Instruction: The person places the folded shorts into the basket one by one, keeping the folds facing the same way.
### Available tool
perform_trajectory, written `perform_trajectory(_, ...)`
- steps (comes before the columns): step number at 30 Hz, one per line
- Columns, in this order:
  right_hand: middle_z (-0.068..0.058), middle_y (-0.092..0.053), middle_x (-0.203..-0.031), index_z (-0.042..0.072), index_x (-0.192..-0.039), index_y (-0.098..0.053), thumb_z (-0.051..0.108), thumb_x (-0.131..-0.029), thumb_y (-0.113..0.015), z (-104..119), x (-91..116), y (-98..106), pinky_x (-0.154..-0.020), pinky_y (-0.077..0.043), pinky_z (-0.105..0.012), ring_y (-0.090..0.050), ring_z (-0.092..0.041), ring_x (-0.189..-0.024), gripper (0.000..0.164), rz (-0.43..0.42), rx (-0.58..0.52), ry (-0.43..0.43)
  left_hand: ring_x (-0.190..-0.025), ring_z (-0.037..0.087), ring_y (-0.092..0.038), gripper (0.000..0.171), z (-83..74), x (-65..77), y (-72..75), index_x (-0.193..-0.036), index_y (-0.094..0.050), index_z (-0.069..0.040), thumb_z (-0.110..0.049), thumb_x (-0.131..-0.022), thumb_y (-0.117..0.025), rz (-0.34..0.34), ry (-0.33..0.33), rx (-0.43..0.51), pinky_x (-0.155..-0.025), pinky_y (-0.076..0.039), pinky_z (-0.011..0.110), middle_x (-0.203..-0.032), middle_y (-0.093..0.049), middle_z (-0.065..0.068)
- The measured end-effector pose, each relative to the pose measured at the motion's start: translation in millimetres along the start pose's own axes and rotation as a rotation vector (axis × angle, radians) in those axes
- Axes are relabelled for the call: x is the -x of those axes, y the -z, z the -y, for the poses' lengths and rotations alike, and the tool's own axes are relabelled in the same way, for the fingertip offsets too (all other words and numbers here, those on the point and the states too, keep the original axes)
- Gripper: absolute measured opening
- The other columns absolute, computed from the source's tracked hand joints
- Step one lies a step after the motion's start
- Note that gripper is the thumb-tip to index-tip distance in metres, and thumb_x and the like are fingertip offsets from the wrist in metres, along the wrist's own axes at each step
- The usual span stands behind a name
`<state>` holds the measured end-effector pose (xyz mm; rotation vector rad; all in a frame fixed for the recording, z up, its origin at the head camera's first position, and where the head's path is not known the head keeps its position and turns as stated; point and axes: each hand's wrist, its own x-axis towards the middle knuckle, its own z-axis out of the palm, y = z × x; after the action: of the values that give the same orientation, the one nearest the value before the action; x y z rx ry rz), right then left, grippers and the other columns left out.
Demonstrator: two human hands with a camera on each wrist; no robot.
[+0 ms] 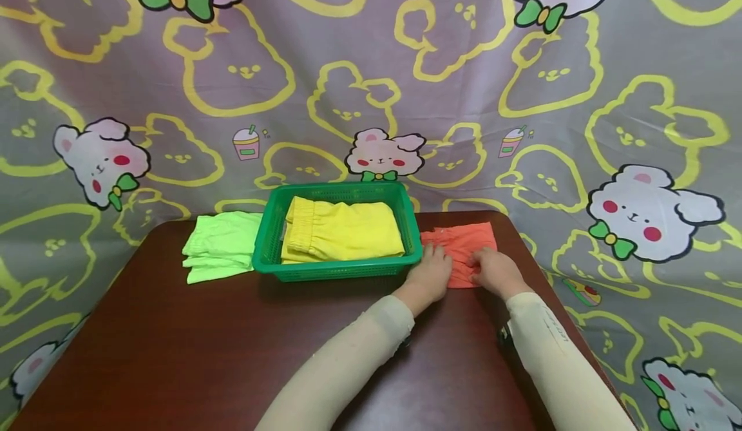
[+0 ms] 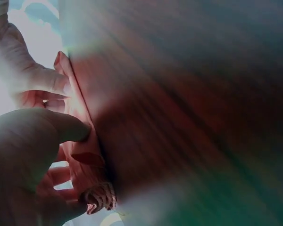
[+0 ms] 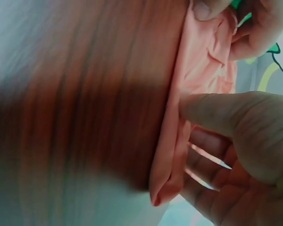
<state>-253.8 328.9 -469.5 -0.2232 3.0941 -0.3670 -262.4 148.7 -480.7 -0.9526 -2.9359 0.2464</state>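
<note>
Folded orange shorts [image 1: 460,250] lie on the table's right part, beside the basket. My left hand [image 1: 430,273] holds their left part, fingers over the top. In the left wrist view the left thumb [image 2: 70,126] presses the near edge, close to a ribbed, gathered end. My right hand [image 1: 500,272] grips the right part with bent fingers. The right wrist view shows the right thumb [image 3: 207,108] against the near folded edge, its fingers reaching behind the cloth. Both hands stay near each other on the same cloth.
A green plastic basket [image 1: 342,268] stands left of my hands, holding a folded yellow garment [image 1: 353,231] with an elastic waistband. Further left a bright green garment [image 1: 223,245] lies against the basket. The brown table [image 1: 232,347] ends at a patterned curtain [image 1: 464,96].
</note>
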Motion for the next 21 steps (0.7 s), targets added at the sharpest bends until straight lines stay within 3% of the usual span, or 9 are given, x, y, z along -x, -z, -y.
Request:
perform_trajectory(8, -0.009, -0.064, -0.1, 0.008, -0.098, -0.071, 0.012, -0.084, -0.079, 9.2, -0.4, 2.8, -0.079, -0.055, -0.05, -0.063, -0.028, -0.085, 0.017, 0.047, 0.024, -0.036, -0.138, 0.029, -0.04, 0.038, -0.6, -0.2, -3.9, -0.141, -0.057, -0.02, -0.022, -0.104, -0.056, -0.031, 0.021, 0.001, -0.118, -0.034, 0.035, -0.139, -0.053, 0.006)
perform_trajectory(12, -0.008, -0.063, -0.1, 0.009, -0.096, -0.07, 0.012, -0.082, -0.078, 9.1, 2.9, 5.4, -0.077, -0.054, -0.049, -0.061, -0.027, -0.082, 0.016, 0.051, 0.009, -0.035, -0.138, 0.027, -0.039, 0.037, -1.3, 2.2, -5.7, -0.139, -0.059, -0.021, -0.022, -0.102, -0.06, -0.039, 0.057, 0.068, -0.116, -0.036, 0.032, -0.138, -0.053, 0.003)
perform_trajectory(21, -0.007, -0.061, -0.097, 0.011, -0.092, -0.069, 0.013, -0.08, -0.08, 4.9, 10.4, 2.7, -0.074, -0.053, -0.049, -0.06, -0.026, -0.077, 0.016, 0.041, -0.019, -0.003, -0.127, 0.02, -0.044, 0.03, -4.6, 13.2, -3.5, -0.13, -0.065, -0.024, -0.024, -0.1, -0.063, -0.058, 0.099, 0.135, -0.098, -0.049, 0.026, -0.129, -0.058, -0.001)
